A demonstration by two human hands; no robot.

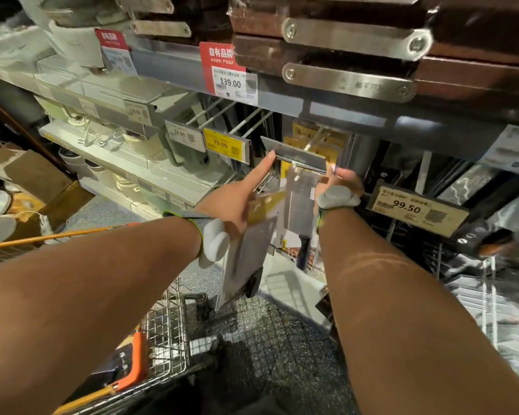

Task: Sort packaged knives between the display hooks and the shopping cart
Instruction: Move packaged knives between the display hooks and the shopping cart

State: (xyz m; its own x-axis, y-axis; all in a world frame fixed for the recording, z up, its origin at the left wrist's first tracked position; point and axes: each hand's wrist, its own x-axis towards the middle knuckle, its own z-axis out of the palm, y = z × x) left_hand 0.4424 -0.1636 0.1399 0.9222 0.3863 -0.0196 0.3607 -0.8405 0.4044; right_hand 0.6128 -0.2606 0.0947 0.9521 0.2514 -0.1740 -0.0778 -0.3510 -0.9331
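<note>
Head view. Step in hand, as judged: hanging a packaged knife on a display hook.

1. The left hand (237, 202) holds one packaged cleaver (243, 259) against its palm, blade card hanging toward 6 o'clock. Its index finger is straight and lifts the blank price-tag flap (294, 155) at the hook's tip, at 12 o'clock from the hand.
2. The right hand (343, 184) grips the top edge of a second packaged cleaver (300, 205), at 3 o'clock from the left hand. Its fingertips are hidden behind the card, so exactly how they close cannot be told.
3. Keep the flap raised until the card's hang slot has passed the tip of the hook (313, 139). Guide the slot along the wire; do not force the card.
4. Hold both packages by the card only.
5. The shopping cart (165, 339) stands at 7 o'clock, below the left forearm, with dark packages inside.
</note>
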